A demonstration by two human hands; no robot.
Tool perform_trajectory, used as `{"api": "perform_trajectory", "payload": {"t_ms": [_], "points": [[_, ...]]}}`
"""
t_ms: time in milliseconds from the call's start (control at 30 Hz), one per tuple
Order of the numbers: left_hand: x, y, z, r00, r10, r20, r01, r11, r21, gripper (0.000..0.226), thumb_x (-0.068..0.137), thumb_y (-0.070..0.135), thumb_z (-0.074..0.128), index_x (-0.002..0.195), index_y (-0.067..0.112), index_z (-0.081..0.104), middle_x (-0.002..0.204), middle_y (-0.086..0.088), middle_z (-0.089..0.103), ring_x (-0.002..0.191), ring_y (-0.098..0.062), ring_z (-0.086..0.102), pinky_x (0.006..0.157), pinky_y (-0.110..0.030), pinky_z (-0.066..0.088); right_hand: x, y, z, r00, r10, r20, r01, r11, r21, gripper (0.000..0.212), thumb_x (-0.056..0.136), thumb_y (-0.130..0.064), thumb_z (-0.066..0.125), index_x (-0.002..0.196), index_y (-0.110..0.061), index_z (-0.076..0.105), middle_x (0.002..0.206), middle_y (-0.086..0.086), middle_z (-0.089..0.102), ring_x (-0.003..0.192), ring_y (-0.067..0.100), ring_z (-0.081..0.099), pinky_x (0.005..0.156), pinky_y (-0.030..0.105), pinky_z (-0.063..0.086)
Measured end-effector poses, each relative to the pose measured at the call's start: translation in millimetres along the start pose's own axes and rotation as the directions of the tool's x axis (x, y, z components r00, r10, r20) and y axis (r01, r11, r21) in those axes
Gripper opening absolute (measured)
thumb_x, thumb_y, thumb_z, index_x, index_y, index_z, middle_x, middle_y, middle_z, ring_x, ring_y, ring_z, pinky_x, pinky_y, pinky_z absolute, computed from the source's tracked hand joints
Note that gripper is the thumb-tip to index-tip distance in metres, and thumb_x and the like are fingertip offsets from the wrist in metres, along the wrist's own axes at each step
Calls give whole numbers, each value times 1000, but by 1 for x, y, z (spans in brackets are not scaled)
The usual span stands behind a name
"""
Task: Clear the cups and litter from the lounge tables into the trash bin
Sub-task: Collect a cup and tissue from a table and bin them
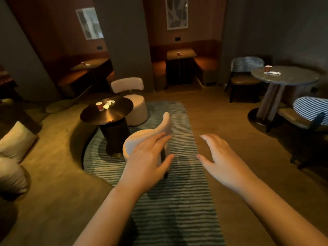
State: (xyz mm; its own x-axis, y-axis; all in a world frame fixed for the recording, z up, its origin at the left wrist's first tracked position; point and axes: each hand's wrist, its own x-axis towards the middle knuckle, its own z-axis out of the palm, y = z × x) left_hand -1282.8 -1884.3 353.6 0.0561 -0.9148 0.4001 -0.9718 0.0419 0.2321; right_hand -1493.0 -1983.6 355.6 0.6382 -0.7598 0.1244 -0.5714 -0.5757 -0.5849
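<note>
Clearing looks barely begun: both the left hand (149,157) and right hand (220,157) hover with fingers spread, holding nothing. 4 cups still wait, the nearest cup (99,106) beside crumpled litter (108,104) on the dark round surface (113,114). No trash bin shows.

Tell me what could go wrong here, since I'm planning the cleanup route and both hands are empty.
The cream chair stands between the left hand and the dark round table; reaching over may bump it. The red cup there may hold liquid and spill. No trash bin is in view, so litter might get carried far.
</note>
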Motion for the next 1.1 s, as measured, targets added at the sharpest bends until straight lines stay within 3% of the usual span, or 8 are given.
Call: {"api": "perform_trajectory", "payload": {"t_ms": [100, 233, 367, 467, 567, 733, 900, 1100], "points": [[56, -32, 32, 998, -48, 35, 48, 999, 4, 58, 87, 62, 37, 140, 44, 23, 146, 19, 28, 130, 0, 24, 101, -19, 14, 78, 28, 5, 999, -49, 9, 49, 999, -18, 60, 93, -42, 52, 145, -31, 23, 152, -12, 21, 139, 8, 18, 111, 31, 24], [145, -82, 86, 993, -81, 84, 78, 996, 36, 64, 86, 63, 37, 142, 45, 14, 151, 14, 22, 132, -7, 23, 102, -25, 13, 183, 72, 20, 994, -104, 14, 104, 995, 7, 59, 92, -44, 51, 143, -36, 23, 151, -17, 20, 138, 3, 16, 105, 23, 20], [244, -128, 132, 995, -81, 60, 76, 994, 82, 62, 87, 62, 34, 143, 36, 24, 150, 8, 27, 136, -11, 23, 105, -28, 14, 284, 120, 7, 995, -80, 55, 80, 997, 3, 58, 94, -43, 50, 144, -33, 23, 151, -16, 19, 138, 5, 18, 106, 24, 23], [321, -147, 155, 996, -90, 10, 89, 993, 72, 61, 89, 58, 36, 143, 29, 31, 151, 7, 27, 139, -9, 12, 107, -30, 9, 352, 157, -15, 999, -33, 42, 33, 999, 9, 59, 94, -43, 49, 145, -34, 22, 152, -16, 19, 137, 5, 21, 109, 29, 31], [395, -155, 183, 995, -97, 39, 96, 995, 21, 62, 89, 58, 35, 144, 31, 26, 153, 9, 21, 141, -8, 7, 107, -28, 7, 407, 198, -33, 1000, 11, 4, -11, 1000, 2, 61, 92, -45, 50, 145, -36, 21, 151, -17, 20, 134, 0, 21, 106, 22, 26], [503, -168, 228, 995, -60, 77, 60, 998, 5, 65, 88, 57, 34, 146, 28, 25, 152, 6, 24, 139, -12, 20, 111, -35, 22, 502, 269, -57, 997, 47, -68, -38, 990, 139, 69, 82, -65, 46, 141, -50, 14, 134, -36, 19, 116, -21, 16, 91, 12, 26], [620, -201, 285, 993, -113, 23, 113, 993, -35, 55, 90, 51, 42, 138, 25, 42, 144, 5, 39, 130, -10, 36, 104, -24, 28, 633, 350, -71, 999, 8, -42, -1, 987, 162, 67, 78, -76, 42, 137, -55, 16, 139, -36, 19, 115, -20, 17, 95, 20, 31], [756, -244, 340, 967, -250, -44, 249, 968, -29, 48, 89, 48, 47, 131, 25, 51, 135, 8, 48, 124, -4, 39, 100, -15, 24, 806, 422, -94, 999, -27, 37, 17, 966, 259, 67, 76, -77, 45, 132, -62, 13, 119, -52, 14, 117, -16, 20, 88, 17, 31]]}}
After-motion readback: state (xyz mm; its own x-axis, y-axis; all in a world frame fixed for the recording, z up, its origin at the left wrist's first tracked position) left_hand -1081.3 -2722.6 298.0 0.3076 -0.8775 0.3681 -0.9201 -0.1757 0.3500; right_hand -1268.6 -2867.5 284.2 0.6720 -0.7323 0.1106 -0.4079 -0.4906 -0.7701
